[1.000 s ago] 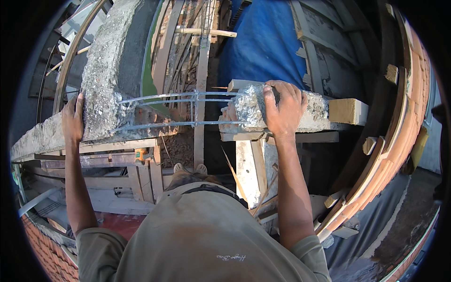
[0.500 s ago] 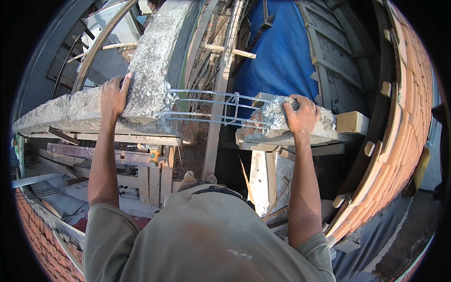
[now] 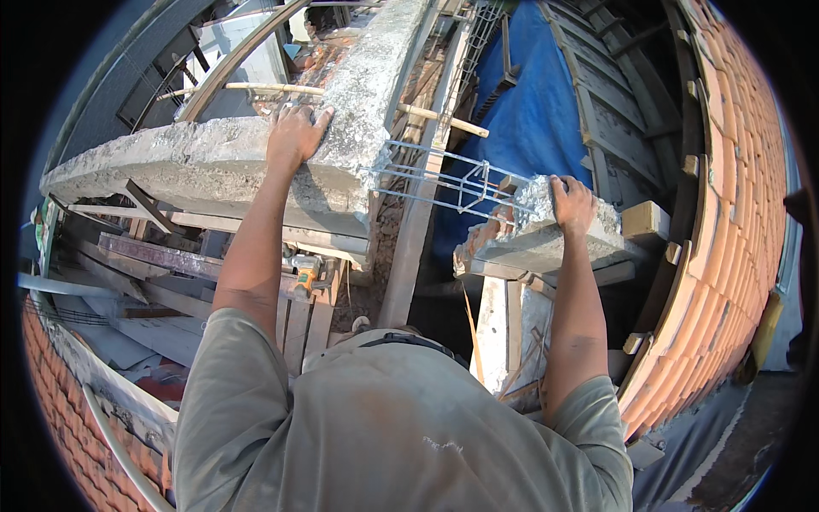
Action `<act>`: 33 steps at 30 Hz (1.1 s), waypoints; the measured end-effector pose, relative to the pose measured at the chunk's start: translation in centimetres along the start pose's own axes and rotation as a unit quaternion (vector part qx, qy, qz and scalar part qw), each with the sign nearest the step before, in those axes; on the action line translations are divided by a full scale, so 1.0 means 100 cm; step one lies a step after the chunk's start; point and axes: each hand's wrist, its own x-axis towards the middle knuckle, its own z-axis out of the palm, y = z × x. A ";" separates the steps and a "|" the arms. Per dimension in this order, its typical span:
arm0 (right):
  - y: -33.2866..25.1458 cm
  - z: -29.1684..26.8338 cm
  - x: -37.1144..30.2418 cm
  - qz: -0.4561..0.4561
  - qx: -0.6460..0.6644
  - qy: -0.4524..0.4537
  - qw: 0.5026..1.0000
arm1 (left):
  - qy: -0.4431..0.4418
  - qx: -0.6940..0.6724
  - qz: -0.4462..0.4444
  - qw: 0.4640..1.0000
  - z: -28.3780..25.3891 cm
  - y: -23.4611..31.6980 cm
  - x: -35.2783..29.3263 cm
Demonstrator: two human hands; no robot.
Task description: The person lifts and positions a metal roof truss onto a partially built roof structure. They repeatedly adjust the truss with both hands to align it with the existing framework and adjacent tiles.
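Observation:
My left hand (image 3: 294,138) lies on top of a rough grey concrete beam (image 3: 209,162), near where another beam (image 3: 367,81) branches away from me. Its fingers are stretched out and the thumb is spread. Across a gap, my right hand (image 3: 573,205) rests on a broken concrete beam end (image 3: 533,213), with bent fingers hooked over its top. Bare steel rebar (image 3: 444,181), tied with a stirrup, spans the gap between the two broken concrete faces. Neither hand touches the bars.
Below the left beam, a yellow-green power tool (image 3: 304,271) rests by wooden planks (image 3: 299,324). A blue tarp (image 3: 533,102) hangs beyond the rebar. Orange roof tiles (image 3: 734,230) curve along the right. A pale wooden post end (image 3: 644,220) sits beside the right beam end.
The view has swung, so the beams, rebar and both hands appear farther right. Both hands stay on the concrete in about the same places; the right fingers look less wrapped around it.

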 end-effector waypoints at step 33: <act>-0.012 -0.011 0.006 0.041 -0.058 -0.069 0.995 | -0.011 -0.036 0.004 0.999 -0.006 0.002 -0.003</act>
